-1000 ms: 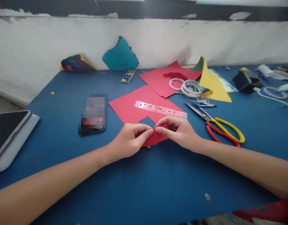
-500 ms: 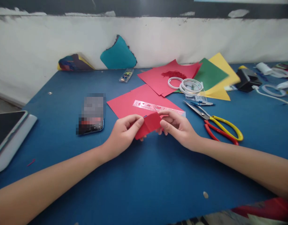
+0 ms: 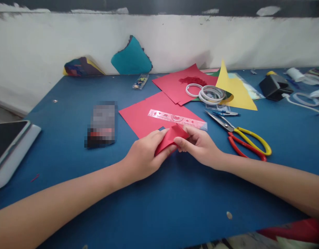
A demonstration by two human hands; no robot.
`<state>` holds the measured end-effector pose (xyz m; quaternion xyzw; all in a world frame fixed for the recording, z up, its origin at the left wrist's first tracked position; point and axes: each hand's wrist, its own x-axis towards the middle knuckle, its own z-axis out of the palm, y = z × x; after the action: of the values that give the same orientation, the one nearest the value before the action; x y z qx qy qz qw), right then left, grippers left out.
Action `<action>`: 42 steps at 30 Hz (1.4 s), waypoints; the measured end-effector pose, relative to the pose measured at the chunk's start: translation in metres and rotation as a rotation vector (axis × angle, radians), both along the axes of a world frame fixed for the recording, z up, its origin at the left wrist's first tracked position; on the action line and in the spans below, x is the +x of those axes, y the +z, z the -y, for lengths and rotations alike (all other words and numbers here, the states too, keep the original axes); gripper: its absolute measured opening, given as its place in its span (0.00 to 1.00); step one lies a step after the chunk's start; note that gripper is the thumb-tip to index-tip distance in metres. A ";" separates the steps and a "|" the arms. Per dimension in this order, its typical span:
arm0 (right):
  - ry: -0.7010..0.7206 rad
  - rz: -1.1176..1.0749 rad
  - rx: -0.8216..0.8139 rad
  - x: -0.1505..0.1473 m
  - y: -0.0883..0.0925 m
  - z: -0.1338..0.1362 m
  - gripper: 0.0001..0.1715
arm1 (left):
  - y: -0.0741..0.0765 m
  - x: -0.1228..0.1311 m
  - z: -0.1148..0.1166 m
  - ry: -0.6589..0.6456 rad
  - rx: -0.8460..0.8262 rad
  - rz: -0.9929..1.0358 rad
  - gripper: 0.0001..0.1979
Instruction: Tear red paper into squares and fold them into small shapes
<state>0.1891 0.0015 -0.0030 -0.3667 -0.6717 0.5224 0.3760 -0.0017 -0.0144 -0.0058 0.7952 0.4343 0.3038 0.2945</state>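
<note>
A small folded piece of red paper (image 3: 170, 137) is held up between my two hands above the blue table (image 3: 159, 207). My left hand (image 3: 148, 152) grips its left side, thumb along the lower edge. At its right corner, the thumb and fingers of my right hand (image 3: 197, 141) pinch the paper. The paper is bent, with a raised fold near the top. Just beyond it, a clear pink ruler (image 3: 177, 118) with cut-out shapes lies across a red sheet (image 3: 141, 112). Scissors (image 3: 238, 136) with one yellow and one red handle lie to the right of my right hand.
A phone (image 3: 103, 124), partly blurred out, lies on the left. Behind the ruler are more red sheets (image 3: 169, 83), rolls of white tape (image 3: 212, 95), red shreds (image 3: 192, 81), a blue pen-like tool (image 3: 226, 113) and a curled yellow sheet (image 3: 241, 95). A black box (image 3: 275, 86) stands back right.
Both hands have shifted slightly right, and the red paper has gone from fairly flat to bent. My left thumb has moved to the lower edge. At the back, the yellow and green sheets have shifted.
</note>
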 end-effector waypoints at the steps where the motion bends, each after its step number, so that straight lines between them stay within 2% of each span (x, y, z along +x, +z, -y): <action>1: 0.004 0.002 0.004 0.000 0.000 0.001 0.18 | 0.001 -0.001 -0.001 -0.016 -0.039 0.046 0.15; 3: 0.007 0.016 0.011 0.000 0.000 0.000 0.18 | 0.004 -0.003 -0.004 -0.012 -0.098 0.117 0.13; 8: 0.052 0.052 0.020 0.006 0.003 -0.011 0.14 | 0.012 -0.005 -0.008 0.023 -0.178 0.166 0.21; 10: 0.092 0.178 0.103 0.011 0.007 -0.018 0.13 | 0.013 -0.005 -0.007 0.016 -0.182 0.144 0.21; 12: 0.158 0.424 0.249 0.018 0.012 -0.024 0.15 | 0.011 -0.005 -0.003 0.070 -0.135 0.132 0.17; 13: 0.202 0.558 0.315 0.021 0.015 -0.027 0.18 | 0.010 -0.005 -0.001 0.119 -0.028 0.126 0.14; 15: 0.292 0.765 0.396 0.027 0.019 -0.032 0.20 | 0.007 -0.006 0.003 0.152 0.333 0.078 0.05; 16: 0.335 0.830 0.425 0.029 0.020 -0.034 0.19 | 0.005 -0.007 0.004 0.093 0.527 0.021 0.02; 17: 0.370 0.872 0.454 0.031 0.020 -0.035 0.18 | 0.003 -0.007 0.004 -0.017 0.674 -0.064 0.07; 18: 0.383 0.888 0.490 0.032 0.019 -0.036 0.17 | 0.002 -0.008 0.004 -0.148 0.745 -0.166 0.13; 20: 0.286 0.859 0.572 0.033 0.012 -0.036 0.16 | 0.000 -0.007 0.001 -0.339 0.681 -0.350 0.19; 21: 0.183 0.818 0.616 0.033 0.008 -0.035 0.16 | -0.002 -0.007 0.000 -0.371 0.616 -0.413 0.20; 23: -0.027 0.720 0.683 0.033 -0.001 -0.032 0.14 | -0.003 -0.006 -0.003 -0.353 0.506 -0.477 0.20; 26: -0.139 0.668 0.724 0.033 -0.007 -0.026 0.09 | -0.004 -0.004 -0.003 -0.322 0.435 -0.516 0.21; 29: -0.134 0.671 0.814 0.033 -0.008 -0.024 0.09 | -0.005 -0.003 0.001 -0.308 0.448 -0.541 0.23; 33: -0.002 0.641 0.995 0.035 -0.009 -0.023 0.16 | -0.006 -0.001 0.006 -0.242 0.529 -0.510 0.21; 36: -0.004 0.609 1.006 0.036 -0.012 -0.019 0.16 | -0.007 0.001 0.008 -0.207 0.565 -0.480 0.20; 42: 0.121 0.701 1.072 0.035 -0.011 -0.017 0.18 | -0.007 0.000 0.007 -0.158 0.521 -0.434 0.22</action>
<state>0.2245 0.0184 -0.0143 -0.2385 -0.9421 -0.0163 0.2351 -0.0012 -0.0218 -0.0125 0.9209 0.3319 0.2042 0.0051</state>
